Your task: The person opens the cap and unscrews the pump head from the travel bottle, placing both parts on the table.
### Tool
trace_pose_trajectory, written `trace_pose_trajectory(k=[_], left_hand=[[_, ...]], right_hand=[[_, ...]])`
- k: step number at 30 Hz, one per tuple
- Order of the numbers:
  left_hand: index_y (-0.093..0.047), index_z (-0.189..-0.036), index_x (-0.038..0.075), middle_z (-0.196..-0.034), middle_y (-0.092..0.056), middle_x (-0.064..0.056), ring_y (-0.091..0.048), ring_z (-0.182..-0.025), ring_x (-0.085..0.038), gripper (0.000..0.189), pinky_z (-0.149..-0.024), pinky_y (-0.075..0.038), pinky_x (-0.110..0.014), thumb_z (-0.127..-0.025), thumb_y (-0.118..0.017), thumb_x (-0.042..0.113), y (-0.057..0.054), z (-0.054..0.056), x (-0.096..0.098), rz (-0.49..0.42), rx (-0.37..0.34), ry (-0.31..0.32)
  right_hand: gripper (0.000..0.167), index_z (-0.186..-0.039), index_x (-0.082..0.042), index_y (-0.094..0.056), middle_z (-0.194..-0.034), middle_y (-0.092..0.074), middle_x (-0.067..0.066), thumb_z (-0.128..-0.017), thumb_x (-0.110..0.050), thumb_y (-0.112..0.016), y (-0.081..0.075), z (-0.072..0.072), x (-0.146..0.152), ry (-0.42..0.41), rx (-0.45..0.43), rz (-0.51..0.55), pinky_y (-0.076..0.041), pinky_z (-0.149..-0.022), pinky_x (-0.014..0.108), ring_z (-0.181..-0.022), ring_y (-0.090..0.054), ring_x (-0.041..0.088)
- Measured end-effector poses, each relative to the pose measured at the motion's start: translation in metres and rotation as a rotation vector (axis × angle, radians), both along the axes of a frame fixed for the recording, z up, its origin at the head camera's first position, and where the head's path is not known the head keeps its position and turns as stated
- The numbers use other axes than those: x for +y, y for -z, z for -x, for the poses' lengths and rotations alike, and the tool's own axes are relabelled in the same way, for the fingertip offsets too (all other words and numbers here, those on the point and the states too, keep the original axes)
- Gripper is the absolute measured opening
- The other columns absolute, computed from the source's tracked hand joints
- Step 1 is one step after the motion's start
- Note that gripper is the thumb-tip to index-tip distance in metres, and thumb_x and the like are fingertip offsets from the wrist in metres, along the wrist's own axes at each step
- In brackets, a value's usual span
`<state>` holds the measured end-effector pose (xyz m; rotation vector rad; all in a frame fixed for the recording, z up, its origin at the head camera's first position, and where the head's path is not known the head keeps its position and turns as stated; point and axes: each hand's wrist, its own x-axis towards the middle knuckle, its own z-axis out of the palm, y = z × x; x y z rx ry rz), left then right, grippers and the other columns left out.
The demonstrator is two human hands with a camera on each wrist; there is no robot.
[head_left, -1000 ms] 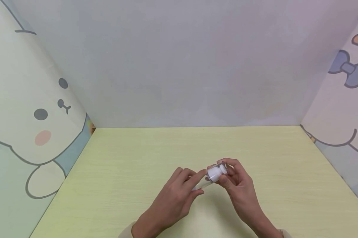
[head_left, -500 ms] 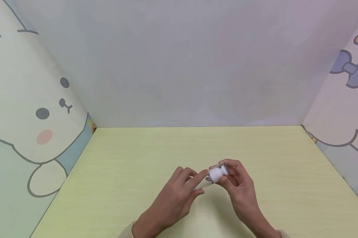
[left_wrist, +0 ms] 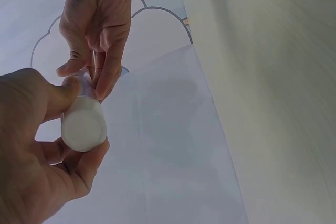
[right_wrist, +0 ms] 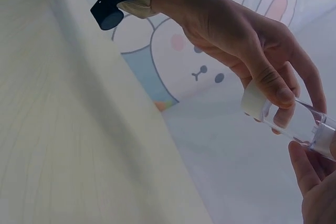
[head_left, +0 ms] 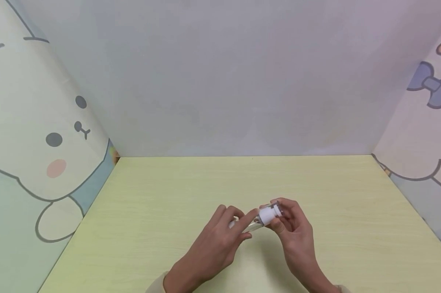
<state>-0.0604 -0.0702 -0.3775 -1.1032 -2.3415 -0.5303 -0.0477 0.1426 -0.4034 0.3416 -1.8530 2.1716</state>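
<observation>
Above the bench [head_left: 151,203], I see a clear, white-ended bottle [head_left: 267,215] between both hands: left hand [head_left: 214,246] has fingers curled round one end, right hand [head_left: 298,240] pinches the other.

We see a clear bottle [right_wrist: 300,120] with 2 white parts [head_left: 267,215], a faintly grained yellow-green tabletop [head_left: 162,195], lilac-grey back wall [head_left: 235,81], beige sleeve [head_left: 156,284], and cartoon-patterned side walls [head_left: 19,101], 1 showing a blue bow [head_left: 431,84].

head: high, forward-down | 2 wrists: close, crosswise | all 3 share container [head_left: 267,215]
</observation>
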Motion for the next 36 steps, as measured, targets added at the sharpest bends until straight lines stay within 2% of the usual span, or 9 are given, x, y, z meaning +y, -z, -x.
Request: trace_pose_trajectory(k=[7,11,15,19,24,27,31,34,36], left_hand=[[-0.052,-0.153,0.023,-0.111,-0.06,0.001,-0.05,-0.089,-0.013,0.059,-0.075,-0.046,-0.015,-0.098,-0.074,0.022,0.001,0.0,0.0,0.009,-0.014,-0.006],[-0.053,-0.152,0.023,-0.111,-0.061,0.001,-0.052,-0.089,-0.014,0.059,-0.075,-0.046,-0.015,-0.097,-0.075,0.022,0.001,0.001,-0.002,0.001,-0.025,-0.003],[-0.056,-0.15,0.023,-0.11,-0.063,0.002,-0.054,-0.09,-0.014,0.06,-0.075,-0.047,-0.014,-0.094,-0.078,0.021,0.0,0.003,-0.004,-0.033,-0.011,0.004],[-0.062,-0.144,0.022,-0.109,-0.065,0.003,-0.054,-0.09,-0.013,0.057,-0.076,-0.047,-0.016,-0.09,-0.083,0.021,-0.001,0.005,-0.006,-0.046,-0.009,-0.014],[-0.069,-0.132,0.015,-0.108,-0.068,0.004,-0.053,-0.089,-0.012,0.049,-0.076,-0.047,-0.017,-0.087,-0.086,0.024,-0.001,0.006,-0.006,-0.024,0.016,-0.047],[-0.071,-0.127,0.014,-0.107,-0.068,0.004,-0.052,-0.088,-0.012,0.047,-0.076,-0.046,-0.018,-0.085,-0.088,0.024,-0.001,0.007,-0.006,-0.018,0.04,-0.051],[-0.072,-0.124,0.014,-0.105,-0.069,0.004,-0.049,-0.085,-0.011,0.046,-0.074,-0.044,-0.017,-0.082,-0.09,0.024,0.0,0.008,-0.006,-0.011,0.064,-0.047],[-0.072,-0.122,0.015,-0.104,-0.069,0.004,-0.049,-0.084,-0.011,0.046,-0.073,-0.043,-0.018,-0.08,-0.091,0.023,0.0,0.008,-0.006,0.0,0.078,-0.045],[-0.072,-0.12,0.015,-0.103,-0.069,0.004,-0.049,-0.084,-0.012,0.047,-0.073,-0.044,-0.018,-0.078,-0.092,0.023,0.0,0.008,-0.006,0.008,0.093,-0.044]], right_hand=[[0.031,-0.13,0.008,-0.05,-0.119,-0.073,0.001,-0.1,0.011,-0.057,0.001,0.001,0.0,-0.004,-0.014,0.013,-0.064,-0.087,0.032,-0.102,-0.074,0.012],[0.031,-0.13,0.007,-0.05,-0.12,-0.072,0.001,-0.1,0.01,-0.057,-0.001,0.004,0.004,-0.059,-0.043,-0.006,-0.064,-0.088,0.034,-0.106,-0.074,0.013],[0.033,-0.134,0.003,-0.047,-0.126,-0.07,0.001,-0.102,0.006,-0.057,-0.005,0.008,0.013,-0.156,-0.072,-0.088,-0.062,-0.093,0.033,-0.113,-0.072,0.011],[0.04,-0.139,-0.001,-0.048,-0.13,-0.067,0.004,-0.101,0.004,-0.061,-0.009,0.012,0.02,-0.21,-0.054,-0.202,-0.06,-0.094,0.025,-0.115,-0.068,0.01],[0.041,-0.134,-0.01,-0.057,-0.124,-0.063,0.003,-0.097,0.003,-0.069,-0.01,0.014,0.022,-0.202,0.063,-0.401,-0.059,-0.086,0.023,-0.105,-0.063,0.012],[0.045,-0.131,-0.015,-0.061,-0.122,-0.063,-0.002,-0.091,0.002,-0.076,-0.01,0.014,0.021,-0.144,0.205,-0.571,-0.057,-0.087,0.021,-0.102,-0.062,0.01],[0.055,-0.131,-0.018,-0.064,-0.126,-0.062,-0.003,-0.083,-0.002,-0.085,-0.011,0.014,0.019,-0.049,0.389,-0.759,-0.051,-0.094,0.013,-0.108,-0.061,0.008],[0.045,-0.132,-0.019,-0.065,-0.128,-0.061,-0.002,-0.091,-0.018,-0.083,-0.01,0.014,0.02,-0.012,0.466,-0.85,-0.047,-0.097,0.009,-0.113,-0.059,0.01],[0.036,-0.132,-0.018,-0.066,-0.128,-0.061,-0.003,-0.099,-0.032,-0.073,-0.01,0.014,0.02,0.005,0.499,-0.907,-0.046,-0.096,0.009,-0.115,-0.057,0.011]])
